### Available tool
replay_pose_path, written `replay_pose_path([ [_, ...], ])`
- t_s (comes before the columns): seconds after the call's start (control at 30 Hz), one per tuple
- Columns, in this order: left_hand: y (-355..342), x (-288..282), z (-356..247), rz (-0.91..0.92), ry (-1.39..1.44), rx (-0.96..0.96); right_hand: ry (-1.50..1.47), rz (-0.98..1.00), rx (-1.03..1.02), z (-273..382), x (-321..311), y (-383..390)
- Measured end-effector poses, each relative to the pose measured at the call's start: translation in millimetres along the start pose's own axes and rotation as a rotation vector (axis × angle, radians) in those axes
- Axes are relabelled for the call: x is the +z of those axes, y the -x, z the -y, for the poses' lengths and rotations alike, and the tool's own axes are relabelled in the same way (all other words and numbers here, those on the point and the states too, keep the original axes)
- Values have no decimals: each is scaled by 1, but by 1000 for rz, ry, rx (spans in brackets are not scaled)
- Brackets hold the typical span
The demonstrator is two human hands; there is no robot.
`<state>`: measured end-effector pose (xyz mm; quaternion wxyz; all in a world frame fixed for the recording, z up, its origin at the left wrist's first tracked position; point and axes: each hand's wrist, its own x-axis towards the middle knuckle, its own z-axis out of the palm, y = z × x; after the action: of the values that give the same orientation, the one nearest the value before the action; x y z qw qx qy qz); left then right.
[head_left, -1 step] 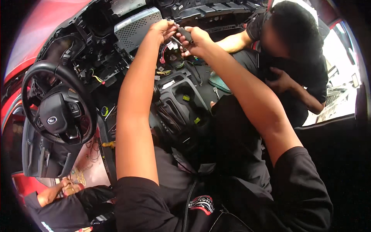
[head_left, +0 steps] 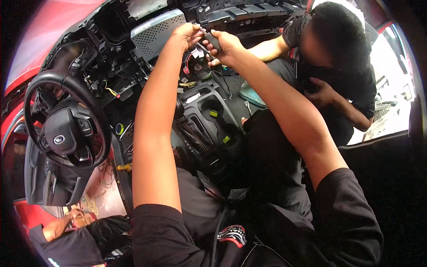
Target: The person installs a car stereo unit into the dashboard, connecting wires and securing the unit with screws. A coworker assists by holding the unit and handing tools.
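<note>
Both my hands meet in front of the stripped dashboard. My right hand is wrapped round a dark grey cylindrical handle, whose far end points toward my left fingers. My left hand is closed at that end, fingertips pinched on something small that the fingers mostly hide. A perforated metal box sits in the dash just left of my left hand. Below my hands, loose wiring and connectors hang from the opening. A co-worker's hand reaches in close beneath my right hand.
A co-worker crouches on the right. The steering wheel is at left, the centre console below my arms. A ratchet lies right of the console, a yellow-handled tool by the door sill. Another person is outside, lower left.
My right hand has turned the dark handle slightly, and my left hand stays at its end. Outside, the other person's hands have shifted a little.
</note>
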<state>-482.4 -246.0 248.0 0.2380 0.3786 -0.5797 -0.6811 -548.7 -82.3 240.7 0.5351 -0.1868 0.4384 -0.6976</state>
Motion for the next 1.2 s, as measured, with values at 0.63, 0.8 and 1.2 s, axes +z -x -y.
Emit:
replay_pose_path([
  [0.63, -14, 19, 12, -215, 113, 57, 814, -250, -304, -2, 10, 25],
  [0.8, -28, 22, 8, -202, 156, 42, 1480, -467, -894, -5, -5, 4],
  [1.2, -26, 20, 11, -252, 223, 61, 1818, -370, -744, -2, 6, 20],
])
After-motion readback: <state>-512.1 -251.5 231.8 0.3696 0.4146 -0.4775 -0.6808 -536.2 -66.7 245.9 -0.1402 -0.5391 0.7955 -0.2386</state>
